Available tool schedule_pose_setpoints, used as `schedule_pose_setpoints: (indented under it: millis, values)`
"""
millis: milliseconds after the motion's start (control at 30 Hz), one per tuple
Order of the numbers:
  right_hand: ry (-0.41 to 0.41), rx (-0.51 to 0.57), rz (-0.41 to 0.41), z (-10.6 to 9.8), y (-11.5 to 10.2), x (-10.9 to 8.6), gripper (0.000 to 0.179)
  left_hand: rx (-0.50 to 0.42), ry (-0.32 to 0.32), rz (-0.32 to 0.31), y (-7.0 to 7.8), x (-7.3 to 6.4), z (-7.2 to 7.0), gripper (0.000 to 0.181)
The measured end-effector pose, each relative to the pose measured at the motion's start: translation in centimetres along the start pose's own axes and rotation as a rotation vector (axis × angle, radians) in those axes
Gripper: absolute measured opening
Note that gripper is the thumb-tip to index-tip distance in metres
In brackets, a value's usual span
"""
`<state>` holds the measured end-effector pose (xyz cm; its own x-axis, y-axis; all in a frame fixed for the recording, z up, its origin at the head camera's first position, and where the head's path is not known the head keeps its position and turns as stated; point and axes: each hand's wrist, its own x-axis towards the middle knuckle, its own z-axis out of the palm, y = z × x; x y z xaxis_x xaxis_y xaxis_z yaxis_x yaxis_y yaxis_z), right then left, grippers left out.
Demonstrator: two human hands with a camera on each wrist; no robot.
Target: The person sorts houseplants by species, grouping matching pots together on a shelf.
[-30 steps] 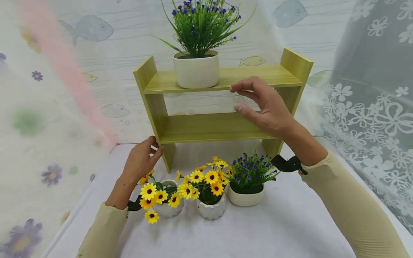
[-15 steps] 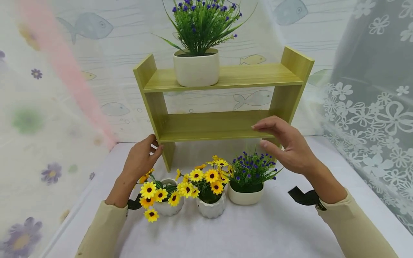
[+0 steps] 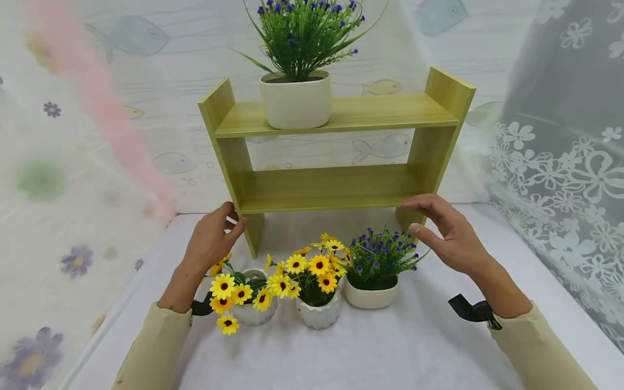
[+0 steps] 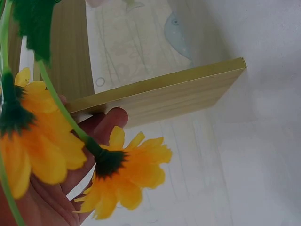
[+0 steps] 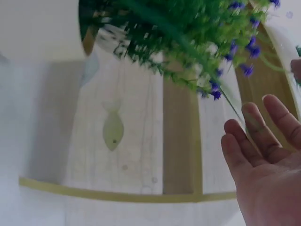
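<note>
A two-tier wooden shelf (image 3: 336, 187) stands on the white-covered table. My left hand (image 3: 209, 241) holds the lower front edge of its left side panel; in the left wrist view fingers (image 4: 115, 117) lie against that panel (image 4: 164, 92). My right hand (image 3: 448, 235) is held with fingers loosely bent and nothing in them, just in front of the shelf's lower right side, right of a low cream pot with purple flowers (image 3: 377, 260). In the right wrist view this hand (image 5: 273, 165) is beside purple-flowered greenery (image 5: 188, 47).
A larger white pot with purple flowers (image 3: 296, 103) stands on the shelf's top board. Two white pots with yellow flowers, one left (image 3: 255, 314) and one centre (image 3: 319, 314), stand before the shelf. Patterned fabric (image 3: 88, 162) hangs around the table.
My right hand has come down from in front of the shelf's upper gap and moved right, to its lower right side. My left hand has stayed at the left panel.
</note>
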<state>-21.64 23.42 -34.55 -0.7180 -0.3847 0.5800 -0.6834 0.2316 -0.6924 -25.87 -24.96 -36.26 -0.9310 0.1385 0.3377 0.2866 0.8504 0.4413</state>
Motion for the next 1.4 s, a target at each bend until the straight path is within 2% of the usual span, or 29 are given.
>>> schedule_pose_setpoints:
  millis: [33,67,133,267,333,400,500,567,733,833,1000,1067,1233,1400]
  values:
    - [-0.001,-0.004,0.01,-0.2,0.2,0.1,0.037,-0.001,0.0,-0.002,0.0,-0.1,-0.1,0.031]
    - [-0.01,0.042,0.01,-0.4,0.6,0.1,0.033,-0.001,0.001,-0.002,0.0,-0.1,-0.1,0.031]
    - [-0.038,0.191,0.015,-0.7,1.5,0.1,0.032,-0.004,0.004,-0.001,0.0,-0.2,-0.2,0.03]
    - [-0.114,0.549,0.037,-1.3,3.6,-0.1,0.052,-0.013,0.003,0.017,-0.1,-0.2,-0.2,0.029]
    - [-0.141,0.573,0.112,-1.3,4.6,-0.4,0.052,-0.017,0.002,0.027,-0.1,-0.2,-0.1,0.029]
    - [-0.169,0.496,0.203,-1.2,5.4,-0.8,0.048,-0.02,0.001,0.031,-0.1,-0.2,-0.1,0.029]
    - [-0.22,0.292,0.357,-0.7,6.3,-1.2,0.044,-0.013,0.001,0.025,0.0,-0.3,0.0,0.03]
    - [-0.264,0.177,0.413,-0.2,6.6,-1.5,0.041,-0.008,-0.001,0.018,0.0,-0.3,0.0,0.031]
    - [-0.352,0.067,0.513,0.7,6.8,-2.2,0.045,-0.004,0.001,0.017,0.0,-0.2,0.0,0.034]
    - [-0.426,-0.008,0.517,0.9,6.8,-2.7,0.053,-0.006,0.002,0.02,0.0,-0.2,0.0,0.032]
    - [-0.541,-0.051,0.423,1.3,6.7,-3.1,0.075,0.003,-0.007,0.029,-0.1,-0.2,0.1,0.028]
    - [-0.567,-0.075,0.445,1.6,6.4,-3.2,0.08,0.003,-0.007,0.028,-0.1,-0.2,0.1,0.028]
    - [-0.63,-0.211,0.535,2.6,5.5,-3.3,0.095,-0.002,-0.004,0.013,0.0,-0.3,0.1,0.028]
    - [-0.634,-0.226,0.526,3.5,5.6,-3.4,0.091,-0.006,0.0,0.004,-0.1,-0.2,0.1,0.029]
